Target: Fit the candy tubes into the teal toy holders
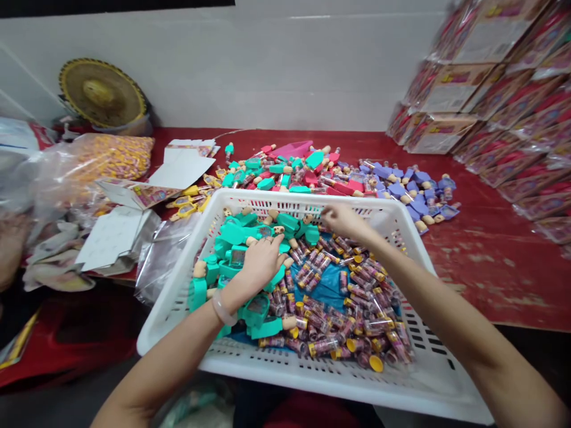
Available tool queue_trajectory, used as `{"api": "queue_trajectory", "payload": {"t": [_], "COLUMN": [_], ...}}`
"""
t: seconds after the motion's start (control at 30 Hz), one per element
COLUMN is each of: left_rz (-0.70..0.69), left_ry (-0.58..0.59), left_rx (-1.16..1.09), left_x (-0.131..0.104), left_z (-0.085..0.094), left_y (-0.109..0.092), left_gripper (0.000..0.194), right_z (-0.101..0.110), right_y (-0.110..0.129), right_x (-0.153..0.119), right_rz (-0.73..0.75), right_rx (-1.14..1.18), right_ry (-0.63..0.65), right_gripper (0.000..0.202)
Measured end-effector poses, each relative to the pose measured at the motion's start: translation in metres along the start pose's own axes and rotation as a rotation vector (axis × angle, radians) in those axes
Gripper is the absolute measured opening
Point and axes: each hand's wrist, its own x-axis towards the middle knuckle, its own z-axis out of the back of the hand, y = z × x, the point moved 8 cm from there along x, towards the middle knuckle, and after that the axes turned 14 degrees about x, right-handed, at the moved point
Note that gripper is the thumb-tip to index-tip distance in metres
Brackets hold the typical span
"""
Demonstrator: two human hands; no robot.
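Observation:
In a white plastic basket [321,389], several teal plastic pieces with tan knobbed ends [232,232] fill the left side. Small clear tubes with yellow caps and purplish contents [325,345] lie heaped on the right, over blue plastic sheeting [328,284]. My left hand [263,261], a pale bangle at its wrist, rests on the teal heap with fingers apart, touching the pieces. Near the basket's far wall, my right hand [341,221] is blurred, its fingers curled inward; anything within them is hidden.
Behind the basket, red, teal and purple pieces [401,187] are spread on the red table [499,267]. Wrapped packages [459,83] stack up at right. At left are flattened white cartons [111,238], a bag of yellow items [111,157] and another person's hand [11,244].

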Motion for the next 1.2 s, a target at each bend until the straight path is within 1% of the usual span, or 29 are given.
{"api": "queue_trajectory", "payload": {"t": [0.03,0.07,0.1,0.13,0.17,0.2,0.23,0.3,0.4,0.47,0.53,0.6,0.63,0.7,0.77,0.8,0.83,0.87,0.9,0.97,1.0,1.03,1.1,1.13,1.2], "left_rz": [-0.001,-0.005,-0.011,-0.017,-0.026,-0.039,-0.054,-0.097,-0.165,-0.190,-0.183,-0.156,-0.143,-0.119,-0.084,-0.053,-0.006,0.051,0.104,0.187,0.213,0.228,0.254,0.259,0.220], "left_ry": [0.003,0.008,0.016,0.025,0.036,0.046,0.054,0.063,0.066,0.067,0.066,0.062,0.061,0.062,0.050,0.034,0.013,-0.004,-0.004,0.058,0.116,0.182,0.310,0.369,0.492], "left_rx": [0.001,0.003,0.007,0.010,0.013,0.016,0.019,0.026,0.024,0.011,-0.010,-0.044,-0.068,-0.137,-0.202,-0.256,-0.366,-0.541,-0.768,-1.271,-1.471,-1.597,-1.728,-1.754,-1.747], "left_x": [0.000,0.000,0.000,0.001,0.001,0.002,0.003,0.005,0.004,0.000,-0.004,-0.006,-0.006,-0.002,0.006,0.010,0.013,0.016,0.017,0.015,0.013,0.010,0.002,-0.002,-0.010], "left_z": [-0.001,-0.003,-0.005,-0.007,-0.010,-0.013,-0.017,-0.026,-0.045,-0.059,-0.070,-0.076,-0.076,-0.069,-0.052,-0.042,-0.030,-0.020,-0.013,-0.009,-0.009,-0.011,-0.014,-0.015,-0.016], "left_y": [0.000,0.000,0.000,0.000,-0.001,-0.002,-0.005,-0.012,-0.030,-0.042,-0.050,-0.052,-0.051,-0.045,-0.034,-0.026,-0.017,-0.008,0.000,0.007,0.006,0.003,-0.005,-0.009,-0.021], "left_gripper": [0.047,0.046,0.045,0.043,0.040,0.036,0.032,0.026,0.024,0.025,0.033,0.040,0.039,0.028,0.019,0.021,0.027,0.032,0.037,0.041,0.041,0.040,0.036,0.035,0.037], "right_z": [-0.032,-0.060,-0.085,-0.106,-0.121,-0.131,-0.135,-0.131,-0.104,-0.084,-0.070,-0.062,-0.060,-0.058,-0.055,-0.052,-0.050,-0.048,-0.047,-0.049,-0.051,-0.054,-0.060,-0.063,-0.066], "right_y": [-0.003,-0.008,-0.013,-0.019,-0.024,-0.028,-0.032,-0.039,-0.039,-0.029,-0.014,-0.001,0.003,0.001,-0.009,-0.014,-0.019,-0.023,-0.025,-0.027,-0.027,-0.025,-0.017,-0.012,-0.004], "right_x": [-0.005,-0.012,-0.020,-0.027,-0.033,-0.038,-0.041,-0.046,-0.057,-0.070,-0.085,-0.097,-0.101,-0.103,-0.100,-0.099,-0.097,-0.096,-0.095,-0.095,-0.095,-0.095,-0.098,-0.100,-0.104], "right_rz": [0.000,-0.007,-0.021,-0.031,-0.037,-0.044,-0.052,-0.074,-0.097,-0.068,0.007,0.104,0.137,0.146,0.092,0.062,0.040,0.026,0.021,0.024,0.029,0.042,0.108,0.152,0.205], "right_rx": [-0.070,-0.104,-0.133,-0.157,-0.181,-0.202,-0.218,-0.235,-0.238,-0.184,0.021,0.357,0.529,0.785,0.933,0.973,0.997,1.012,1.017,1.006,0.995,0.977,0.885,0.811,0.605], "right_ry": [0.133,0.222,0.292,0.332,0.348,0.354,0.349,0.318,0.219,0.124,0.032,-0.023,-0.027,-0.018,-0.029,-0.039,-0.046,-0.054,-0.063,-0.086,-0.090,-0.088,-0.054,-0.031,0.012], "right_gripper": [0.033,0.025,0.019,0.018,0.018,0.020,0.020,0.019,0.025,0.031,0.036,0.042,0.044,0.041,0.036,0.036,0.036,0.035,0.034,0.029,0.027,0.025,0.022,0.021,0.019]}}
